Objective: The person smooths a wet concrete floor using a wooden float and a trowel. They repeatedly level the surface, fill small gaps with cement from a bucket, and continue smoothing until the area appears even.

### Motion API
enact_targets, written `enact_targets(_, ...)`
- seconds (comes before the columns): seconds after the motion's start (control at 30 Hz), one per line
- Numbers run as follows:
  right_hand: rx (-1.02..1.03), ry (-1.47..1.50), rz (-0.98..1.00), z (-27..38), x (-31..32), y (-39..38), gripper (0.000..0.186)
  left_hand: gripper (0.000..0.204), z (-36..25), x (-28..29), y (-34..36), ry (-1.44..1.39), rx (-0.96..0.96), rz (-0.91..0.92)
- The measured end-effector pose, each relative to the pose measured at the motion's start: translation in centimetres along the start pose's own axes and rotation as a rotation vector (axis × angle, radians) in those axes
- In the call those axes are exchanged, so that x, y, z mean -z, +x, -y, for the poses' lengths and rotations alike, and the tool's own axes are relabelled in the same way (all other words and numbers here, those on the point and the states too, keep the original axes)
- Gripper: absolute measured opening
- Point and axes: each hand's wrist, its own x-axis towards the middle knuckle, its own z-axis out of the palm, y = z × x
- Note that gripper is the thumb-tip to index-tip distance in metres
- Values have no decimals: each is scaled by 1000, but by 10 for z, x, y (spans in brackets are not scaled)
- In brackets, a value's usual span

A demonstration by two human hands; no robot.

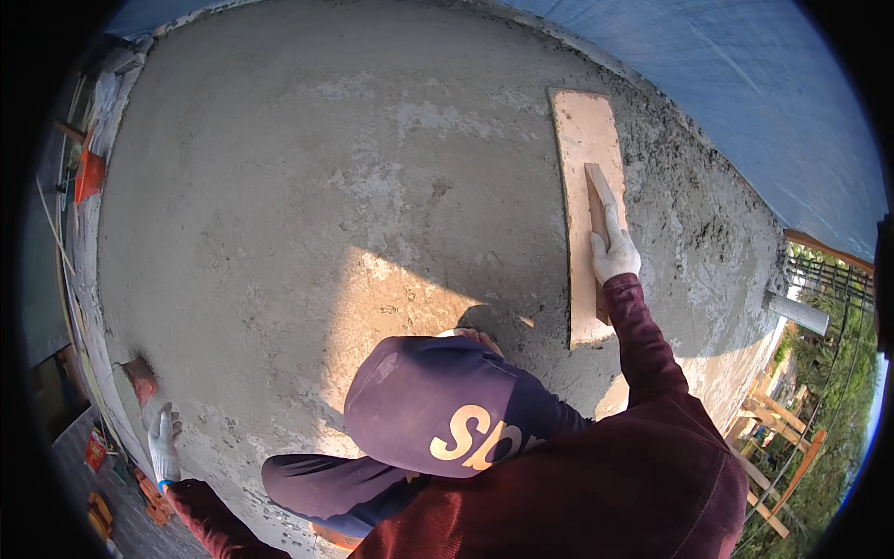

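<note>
My right hand (pixel 615 250), in a white glove, grips the handle of a long wooden float (pixel 582 126) that lies on the grey cement surface (pixel 233 186) at the right, its long side running away from me. My left hand (pixel 165 443), also gloved, is low on the left with fingers extended and apart, on or just above the cement beside a reddish patch in a dark recess (pixel 142 380); whether it touches is unclear. My bent legs in dark purple trousers (pixel 400 373) are at the bottom centre, partly covered by my maroon sleeve and clothing.
A blue sheet (pixel 764 84) borders the upper right. An orange object (pixel 89 174) is at the left edge, with bricks (pixel 154 498) below. A grey pipe (pixel 801 315) sticks out at the right, near wooden pieces (pixel 778 419) and greenery. A sunlit patch crosses the cement.
</note>
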Motion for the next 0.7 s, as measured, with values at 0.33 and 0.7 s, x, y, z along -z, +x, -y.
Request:
enact_targets(0.33,589,-150,235,318,-32,176,76,61,-40,-85,-46,-101,84,38)
enact_targets(0.7,722,-363,377,253,-22,51,73,53,28,-102,-61,-156,-41,-361)
